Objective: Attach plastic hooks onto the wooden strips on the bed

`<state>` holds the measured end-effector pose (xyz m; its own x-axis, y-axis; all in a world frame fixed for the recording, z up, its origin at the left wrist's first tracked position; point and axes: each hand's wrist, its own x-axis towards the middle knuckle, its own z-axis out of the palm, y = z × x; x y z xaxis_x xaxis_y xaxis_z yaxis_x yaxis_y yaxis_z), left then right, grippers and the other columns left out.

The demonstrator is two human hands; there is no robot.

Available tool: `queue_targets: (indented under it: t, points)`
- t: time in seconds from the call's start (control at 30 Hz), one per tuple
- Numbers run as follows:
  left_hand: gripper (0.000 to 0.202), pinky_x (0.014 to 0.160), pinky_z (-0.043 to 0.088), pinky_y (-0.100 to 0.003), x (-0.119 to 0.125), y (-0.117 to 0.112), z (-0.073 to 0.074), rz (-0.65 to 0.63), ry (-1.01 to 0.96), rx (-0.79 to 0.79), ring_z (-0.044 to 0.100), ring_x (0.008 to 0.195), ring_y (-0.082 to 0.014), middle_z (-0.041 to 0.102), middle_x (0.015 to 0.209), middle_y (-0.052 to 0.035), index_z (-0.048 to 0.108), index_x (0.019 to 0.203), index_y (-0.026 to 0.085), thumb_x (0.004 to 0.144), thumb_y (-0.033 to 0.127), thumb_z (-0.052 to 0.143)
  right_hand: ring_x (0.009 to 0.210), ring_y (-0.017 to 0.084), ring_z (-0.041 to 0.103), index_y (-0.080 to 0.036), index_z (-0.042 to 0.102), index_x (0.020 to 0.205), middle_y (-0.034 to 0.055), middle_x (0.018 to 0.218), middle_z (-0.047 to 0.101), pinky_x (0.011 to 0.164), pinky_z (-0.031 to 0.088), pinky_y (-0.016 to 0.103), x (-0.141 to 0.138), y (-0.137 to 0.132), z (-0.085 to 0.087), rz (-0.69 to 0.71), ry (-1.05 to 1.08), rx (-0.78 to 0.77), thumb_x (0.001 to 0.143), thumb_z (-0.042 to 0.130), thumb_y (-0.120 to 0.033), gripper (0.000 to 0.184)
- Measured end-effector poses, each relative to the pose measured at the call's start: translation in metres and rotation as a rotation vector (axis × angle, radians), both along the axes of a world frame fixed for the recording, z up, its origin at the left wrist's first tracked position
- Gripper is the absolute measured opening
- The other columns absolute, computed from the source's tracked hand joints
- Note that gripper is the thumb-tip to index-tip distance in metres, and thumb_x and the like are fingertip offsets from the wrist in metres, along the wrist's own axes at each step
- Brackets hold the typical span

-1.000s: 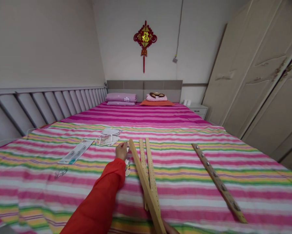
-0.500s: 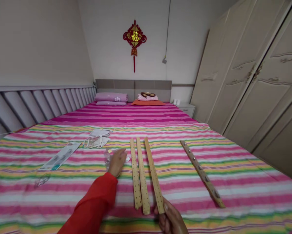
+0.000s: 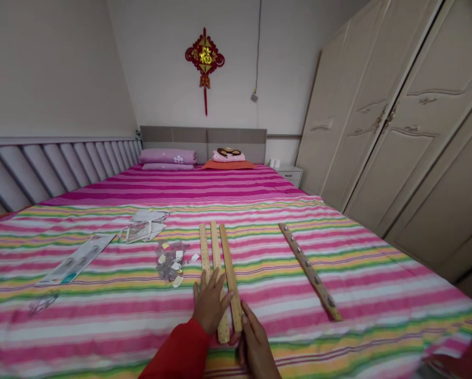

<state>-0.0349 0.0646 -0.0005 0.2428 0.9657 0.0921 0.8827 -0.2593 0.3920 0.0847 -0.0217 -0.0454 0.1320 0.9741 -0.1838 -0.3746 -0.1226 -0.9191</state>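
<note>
Got left hand (image 3: 210, 305) spread flat on three wooden slats (image 3: 216, 252) lying side by side mid-bed, right hand (image 3: 255, 345) fingers straight at their near ends; could skid them askew on the soft sheet (image 3: 101, 316) (loose hardware bits (image 3: 170, 261) just beside).

Setting was a home bedroom. Wide bed (image 3: 338, 263) with striped sheet filled the view. Padded headboard (image 3: 204, 138) and pillows (image 3: 168, 156) lay at 12 o'clock, nightstand (image 3: 289, 173) at 1, tall cream wardrobe (image 3: 397, 131) at 2 to 3. Red knot ornament (image 3: 204, 57) hung on the far wall.
</note>
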Motion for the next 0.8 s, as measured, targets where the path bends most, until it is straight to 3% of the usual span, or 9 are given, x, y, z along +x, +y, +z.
queue_targets:
  t: [0.13, 0.27, 0.4, 0.47, 0.53, 0.6, 0.67, 0.73, 0.8]
  points:
    - [0.048, 0.109, 0.022, -0.054, -0.009, 0.007, -0.009, -0.043, -0.003, 0.137, 0.02, 0.14, -0.0324, 0.039, 0.147, -0.0062, 0.051, 0.131, 0.026, 0.087, 0.042, 0.042, 0.027, 0.009, 0.042, -0.008, 0.029, 0.142, -0.0046, 0.046, 0.056, 0.028, 0.03, 0.018, -0.012, 0.003, 0.003, 0.07, 0.025, 0.0, 0.067, 0.053, -0.076, 0.104]
    - [0.044, 0.113, 0.021, -0.046, -0.019, 0.016, -0.014, -0.126, 0.019, 0.263, 0.03, 0.137, -0.0242, 0.049, 0.138, -0.0086, 0.056, 0.126, 0.02, 0.086, 0.03, 0.039, 0.026, 0.007, 0.039, -0.007, 0.032, 0.14, -0.0057, 0.043, 0.054, 0.028, 0.03, 0.017, -0.019, 0.009, 0.011, 0.113, 0.009, 0.039, 0.067, 0.049, -0.078, 0.104]
    - [0.045, 0.114, 0.019, -0.045, -0.022, 0.019, -0.011, -0.108, 0.049, 0.249, 0.03, 0.136, -0.0245, 0.05, 0.137, -0.0104, 0.057, 0.125, 0.018, 0.084, 0.027, 0.04, 0.027, 0.007, 0.041, -0.009, 0.05, 0.126, -0.0044, 0.044, 0.056, 0.029, 0.03, 0.017, -0.008, 0.004, 0.018, 0.111, -0.007, 0.034, 0.071, 0.051, -0.074, 0.085]
    - [0.047, 0.112, 0.021, -0.045, -0.021, 0.017, -0.01, -0.085, 0.034, 0.233, 0.029, 0.137, -0.0259, 0.046, 0.141, -0.0099, 0.055, 0.128, 0.019, 0.086, 0.033, 0.04, 0.028, 0.006, 0.041, -0.01, 0.061, 0.107, -0.0016, 0.048, 0.06, 0.029, 0.027, 0.016, 0.009, -0.004, 0.017, -0.03, -0.004, 0.026, 0.071, 0.053, -0.071, 0.071]
    - [0.051, 0.11, 0.023, -0.049, -0.018, 0.011, -0.008, -0.038, 0.028, 0.201, 0.024, 0.138, -0.029, 0.04, 0.146, -0.0086, 0.051, 0.132, 0.022, 0.086, 0.042, 0.04, 0.029, 0.004, 0.038, -0.011, 0.063, 0.088, -0.0008, 0.05, 0.061, 0.03, 0.025, 0.016, 0.036, -0.016, 0.013, -0.278, 0.045, 0.015, 0.072, 0.056, -0.069, 0.06]
    - [0.056, 0.106, 0.022, -0.056, -0.013, 0.005, -0.006, 0.002, 0.046, 0.149, 0.018, 0.14, -0.0324, 0.032, 0.15, -0.0057, 0.044, 0.136, 0.028, 0.085, 0.049, 0.041, 0.029, 0.004, 0.037, -0.013, 0.06, 0.083, -0.0036, 0.048, 0.059, 0.03, 0.025, 0.014, 0.072, -0.028, 0.009, -0.544, 0.143, -0.014, 0.072, 0.06, -0.064, 0.052]
    - [0.062, 0.104, 0.02, -0.062, -0.008, -0.001, -0.003, 0.022, 0.08, 0.086, 0.012, 0.141, -0.0349, 0.026, 0.153, -0.0039, 0.038, 0.139, 0.032, 0.081, 0.054, 0.045, 0.03, 0.005, 0.041, -0.015, 0.057, 0.082, -0.0042, 0.047, 0.06, 0.032, 0.033, 0.016, 0.111, -0.036, 0.008, -0.737, 0.235, -0.053, 0.073, 0.06, -0.061, 0.047]
    - [0.07, 0.103, 0.017, -0.064, -0.004, -0.004, 0.0, 0.028, 0.117, 0.027, 0.009, 0.141, -0.0362, 0.022, 0.154, -0.0044, 0.035, 0.141, 0.032, 0.077, 0.058, 0.049, 0.033, 0.008, 0.048, -0.016, 0.055, 0.08, 0.0003, 0.05, 0.065, 0.034, 0.039, 0.018, 0.147, -0.039, 0.012, -0.801, 0.285, -0.098, 0.077, 0.059, -0.055, 0.04]
    - [0.074, 0.103, 0.015, -0.065, -0.002, -0.006, 0.001, 0.045, 0.143, -0.007, 0.007, 0.142, -0.0364, 0.021, 0.154, -0.0052, 0.034, 0.142, 0.03, 0.075, 0.058, 0.05, 0.04, 0.012, 0.058, -0.016, 0.054, 0.078, 0.0058, 0.057, 0.07, 0.037, 0.044, 0.018, 0.175, -0.037, 0.018, -0.757, 0.331, -0.146, 0.08, 0.059, -0.047, 0.032]
